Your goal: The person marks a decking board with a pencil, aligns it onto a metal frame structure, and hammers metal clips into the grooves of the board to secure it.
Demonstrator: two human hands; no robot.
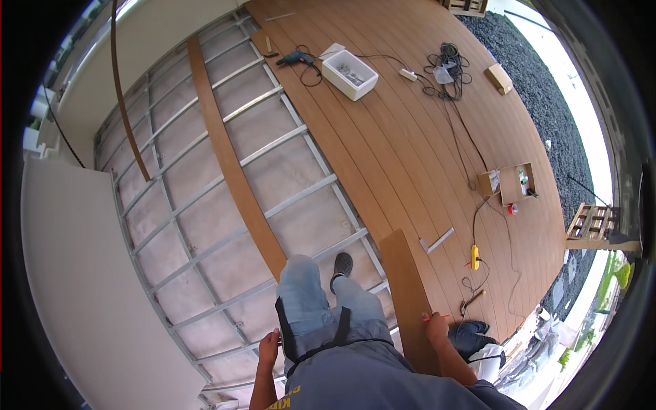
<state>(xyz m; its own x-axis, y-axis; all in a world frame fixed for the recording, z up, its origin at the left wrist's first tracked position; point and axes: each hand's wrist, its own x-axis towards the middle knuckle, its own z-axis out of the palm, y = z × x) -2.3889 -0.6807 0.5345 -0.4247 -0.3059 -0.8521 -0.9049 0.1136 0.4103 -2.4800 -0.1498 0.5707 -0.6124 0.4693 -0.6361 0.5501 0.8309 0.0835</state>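
My right hand (pixel 437 331) is closed around a thin red pencil (pixel 437 318), at the right edge of a loose brown decking board (pixel 408 294). This board runs lengthwise beside my right leg, its far end lying on the fitted decking (pixel 383 150). Low on the left, beside my thigh, my left hand (pixel 269 348) has its fingers curled. Something small and dark shows at its fingertips, too small to name. Another brown board (pixel 229 150) lies across the metal frame (pixel 198 263) ahead of my left knee.
On the decking are a drill (pixel 295 58), a white tub of small metal parts (pixel 350 74), coiled cables (pixel 447 72), an open cardboard box (pixel 516 183), a metal square (pixel 437 240), a yellow power strip (pixel 475 257) and a hammer (pixel 473 301). Another person's dark-clothed leg (pixel 466 339) is at my right.
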